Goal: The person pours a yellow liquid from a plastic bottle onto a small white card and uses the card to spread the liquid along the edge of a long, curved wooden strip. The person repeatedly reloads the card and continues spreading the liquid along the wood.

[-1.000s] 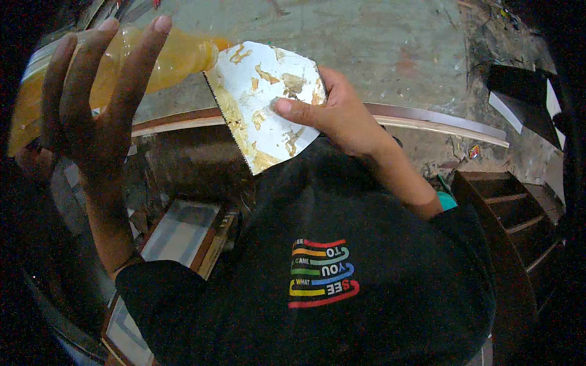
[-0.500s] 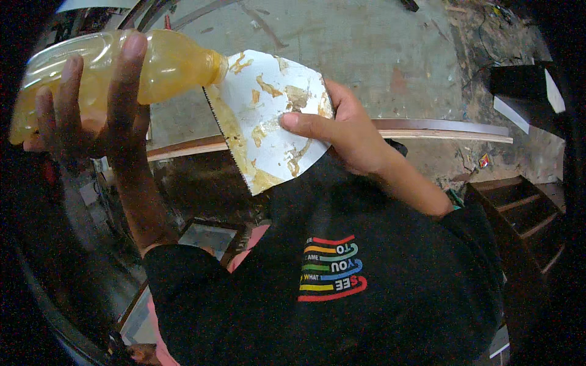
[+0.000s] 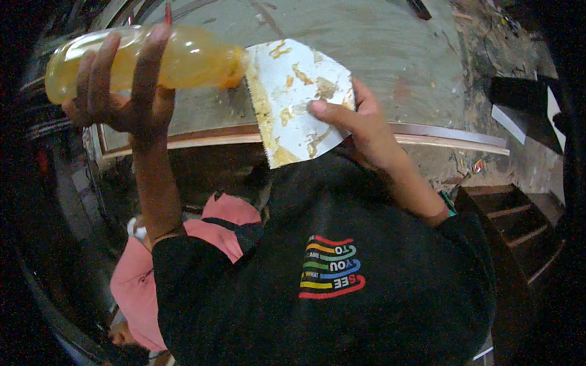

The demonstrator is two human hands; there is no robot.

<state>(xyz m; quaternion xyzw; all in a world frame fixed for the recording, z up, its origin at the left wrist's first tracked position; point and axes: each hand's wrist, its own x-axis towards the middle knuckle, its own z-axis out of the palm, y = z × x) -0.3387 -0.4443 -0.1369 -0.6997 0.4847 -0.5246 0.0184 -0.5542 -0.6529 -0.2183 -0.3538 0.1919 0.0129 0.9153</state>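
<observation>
My left hand is wrapped round a clear plastic bottle of yellow-amber liquid, held on its side. The bottle's neck points right and meets the upper left edge of a white, glue-stained notched spreader; whether they touch I cannot tell. My right hand pinches the spreader by its rounded right side, thumb on the face towards me and the other fingers mostly hidden behind. The spreader's fine-toothed edge faces left, with yellowish smears along it and brown dried patches across the face.
Beyond my hands lies a large grey-green panel with a wooden edge strip along its near side. A person in pink is close at the lower left. Dark wooden shelving stands at the right, below a black item with white boards.
Both hands, the bottle and the spreader have shifted right and slightly up in view. A person in pink shows much more at the lower left.
</observation>
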